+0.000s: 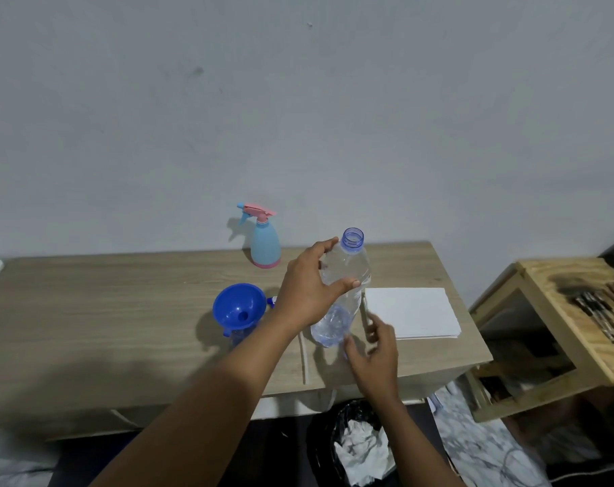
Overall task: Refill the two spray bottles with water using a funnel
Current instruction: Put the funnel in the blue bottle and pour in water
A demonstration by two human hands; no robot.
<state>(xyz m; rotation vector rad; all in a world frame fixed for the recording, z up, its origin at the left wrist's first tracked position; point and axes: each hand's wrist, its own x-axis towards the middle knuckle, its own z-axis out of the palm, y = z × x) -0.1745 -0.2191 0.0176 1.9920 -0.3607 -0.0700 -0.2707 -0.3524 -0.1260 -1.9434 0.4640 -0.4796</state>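
Note:
A clear plastic water bottle (349, 265), uncapped and with a blue neck ring, leans over the wooden table (87, 311). My left hand (307, 293) grips it round the middle. My right hand (377, 349) is at the bottle's base, its fingers spread and touching it. To the left, a blue funnel (238, 307) sits in the neck of a clear spray bottle (240, 337), which my left forearm partly hides. A light-blue spray bottle (265, 246) with a pink trigger head stands upright at the back by the wall.
A white paper stack (410, 311) lies on the table's right end. A thin white tube (303, 360) lies near the front edge. Below the edge stands a black bin (361, 448) with crumpled paper. A wooden rack (561, 311) with brushes is to the right.

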